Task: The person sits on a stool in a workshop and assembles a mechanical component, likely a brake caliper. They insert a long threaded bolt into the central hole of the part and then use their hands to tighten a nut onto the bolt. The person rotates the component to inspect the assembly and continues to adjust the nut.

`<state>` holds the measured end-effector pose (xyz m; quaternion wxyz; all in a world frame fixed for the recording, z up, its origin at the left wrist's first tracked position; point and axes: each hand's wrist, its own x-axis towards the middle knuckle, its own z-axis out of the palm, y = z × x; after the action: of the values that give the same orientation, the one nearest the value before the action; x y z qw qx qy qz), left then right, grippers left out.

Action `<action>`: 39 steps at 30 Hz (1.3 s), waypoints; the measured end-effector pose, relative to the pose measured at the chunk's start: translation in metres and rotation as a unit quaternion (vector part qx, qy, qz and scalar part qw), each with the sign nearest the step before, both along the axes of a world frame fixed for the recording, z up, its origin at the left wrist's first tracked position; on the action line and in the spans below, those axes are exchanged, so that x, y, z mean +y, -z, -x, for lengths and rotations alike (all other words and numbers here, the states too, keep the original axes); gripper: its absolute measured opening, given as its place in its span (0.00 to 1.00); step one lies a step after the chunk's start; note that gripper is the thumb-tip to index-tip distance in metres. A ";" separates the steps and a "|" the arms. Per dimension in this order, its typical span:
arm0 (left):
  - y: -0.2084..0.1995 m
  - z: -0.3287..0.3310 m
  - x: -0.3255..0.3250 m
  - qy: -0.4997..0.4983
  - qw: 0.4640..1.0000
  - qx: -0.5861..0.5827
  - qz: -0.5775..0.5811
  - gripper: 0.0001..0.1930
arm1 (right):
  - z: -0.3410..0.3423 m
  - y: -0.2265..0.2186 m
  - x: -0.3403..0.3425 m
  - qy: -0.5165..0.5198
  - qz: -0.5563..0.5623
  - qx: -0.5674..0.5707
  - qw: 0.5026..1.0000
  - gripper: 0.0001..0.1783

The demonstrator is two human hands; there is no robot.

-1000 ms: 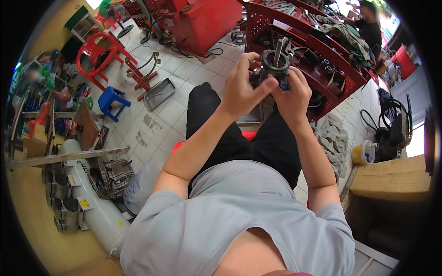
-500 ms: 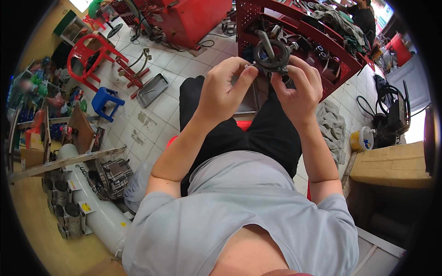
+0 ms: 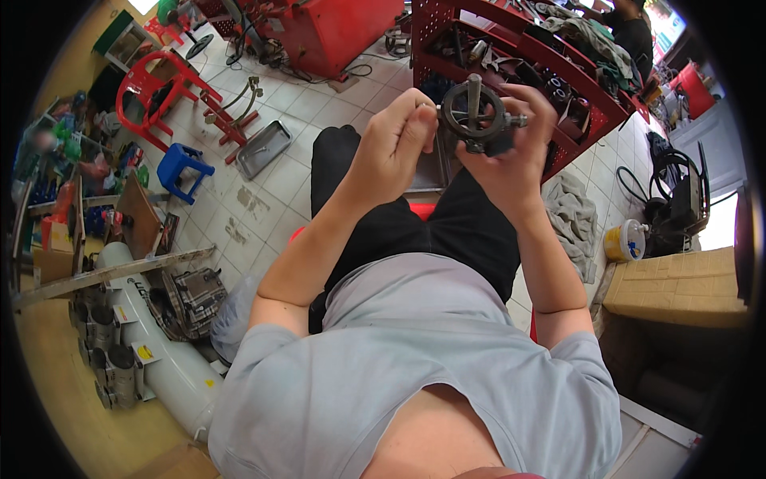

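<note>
Above my knees I hold up a dark ring-shaped metal part [image 3: 452, 112], with a grey bar across its opening and small bolt-like ends on both sides. My left hand [image 3: 397, 145] is closed in a pinch at its left side; whatever lies between those fingertips is hidden. My right hand [image 3: 515, 164] curves round the right and lower sides of the ring, thumb beneath it and fingers bent behind the bolt end. Just beyond the part stands a red tool cart [image 3: 594, 136], its shelf filled with dark metal parts and tools.
A metal tray [image 3: 265, 149], a blue stool [image 3: 185, 172] and a red chair [image 3: 128, 96] are to the left on the tiled floor. On the right are a grey cloth [image 3: 571, 223], a white-and-yellow bucket [image 3: 626, 241] and a cardboard box [image 3: 678, 289]. A person in dark clothes [image 3: 630, 40] is behind the cart.
The ring part has turned, so its round opening now faces me more fully. My right-hand fingers have spread and shifted up round its right side. My left hand has moved slightly left.
</note>
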<state>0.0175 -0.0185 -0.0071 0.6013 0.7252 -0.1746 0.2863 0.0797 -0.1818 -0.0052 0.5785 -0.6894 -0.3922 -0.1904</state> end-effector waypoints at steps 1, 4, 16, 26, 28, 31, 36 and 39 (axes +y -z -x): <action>0.003 -0.003 0.000 0.011 0.999 0.003 0.030 0.17 | -0.002 0.007 0.002 -0.022 0.032 0.021 0.999 0.38; 0.007 -0.011 0.015 -0.090 0.993 0.061 -0.033 0.18 | -0.005 0.010 0.009 -0.012 0.131 0.084 0.988 0.31; 0.008 -0.010 0.019 0.033 0.996 0.077 -0.019 0.18 | -0.021 0.012 0.006 -0.217 -0.025 0.127 0.968 0.51; 0.016 -0.018 0.023 0.055 0.995 0.081 -0.030 0.18 | -0.020 0.009 0.004 -0.159 0.008 0.068 0.985 0.38; 0.016 -0.019 0.028 0.037 0.994 0.086 -0.056 0.19 | -0.019 0.009 0.005 -0.152 0.005 0.050 0.987 0.38; 0.019 -0.020 0.028 0.018 0.994 0.091 -0.062 0.21 | -0.018 0.010 0.006 -0.145 0.009 0.039 0.989 0.38; 0.026 -0.024 0.035 0.034 0.987 0.158 -0.024 0.22 | -0.018 0.011 0.007 -0.138 0.012 0.047 0.989 0.38; 0.022 -0.023 0.036 0.038 0.989 0.141 -0.011 0.20 | -0.017 0.009 0.005 -0.131 0.017 0.052 0.990 0.38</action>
<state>0.0404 0.0172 -0.0286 0.6223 0.7578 -0.1184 0.1564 0.0967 -0.1763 -0.0137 0.6061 -0.6510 -0.4517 -0.0695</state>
